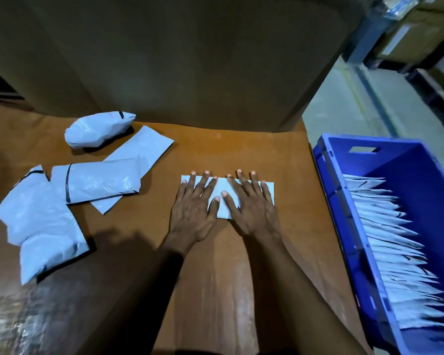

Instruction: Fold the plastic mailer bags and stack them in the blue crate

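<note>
A folded white mailer bag (223,187) lies flat on the brown table (241,278), near its middle. My left hand (194,210) presses on the bag's left half with fingers spread straight. My right hand (251,207) presses flat on its right half, thumbs nearly meeting. The blue crate (344,226) stands off the table's right edge and holds a row of several folded white mailers (395,252) standing on edge. Several unfolded white mailer bags (98,180) lie on the left of the table, and one bunched bag (98,129) sits behind them.
A large brown cardboard sheet (177,60) stands upright along the table's far edge. Beyond the crate, grey floor (356,103) and shelving with boxes (420,34) show at the upper right. The table's right edge runs close beside the crate.
</note>
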Available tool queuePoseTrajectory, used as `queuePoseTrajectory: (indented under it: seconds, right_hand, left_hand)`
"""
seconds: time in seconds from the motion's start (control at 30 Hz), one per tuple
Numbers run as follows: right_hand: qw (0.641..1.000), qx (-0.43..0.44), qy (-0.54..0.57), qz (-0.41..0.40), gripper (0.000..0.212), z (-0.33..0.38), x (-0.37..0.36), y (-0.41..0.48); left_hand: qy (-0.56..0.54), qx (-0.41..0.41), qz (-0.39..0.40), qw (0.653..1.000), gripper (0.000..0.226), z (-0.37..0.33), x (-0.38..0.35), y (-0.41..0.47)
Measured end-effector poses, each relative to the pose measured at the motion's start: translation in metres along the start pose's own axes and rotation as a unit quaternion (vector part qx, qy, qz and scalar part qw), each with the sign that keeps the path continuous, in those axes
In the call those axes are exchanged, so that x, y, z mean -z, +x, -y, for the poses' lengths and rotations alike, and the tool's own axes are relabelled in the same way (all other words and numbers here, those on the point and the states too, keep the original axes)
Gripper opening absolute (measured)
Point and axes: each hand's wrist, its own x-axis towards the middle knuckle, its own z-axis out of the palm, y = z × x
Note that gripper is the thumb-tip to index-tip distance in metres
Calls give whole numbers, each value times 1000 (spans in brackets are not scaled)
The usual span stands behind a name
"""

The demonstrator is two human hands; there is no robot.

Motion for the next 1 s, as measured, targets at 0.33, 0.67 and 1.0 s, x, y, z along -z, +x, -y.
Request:
queuePoseTrajectory:
  seconds: [0.33,0.67,1.0]
  right_hand:
    - [999,-3,38,-8,69,-22,21,-11]
    - [963,-15,73,-260,16,-6,5,-62]
    - [979,-8,87,-184,14,12,16,-55]
  left_hand:
    - [15,48,-9,999,64,26,13,-3]
    - [-24,-31,-83,996,19,-50,24,-25]
    - [10,-2,-2,1000,39,-42,40,-31]
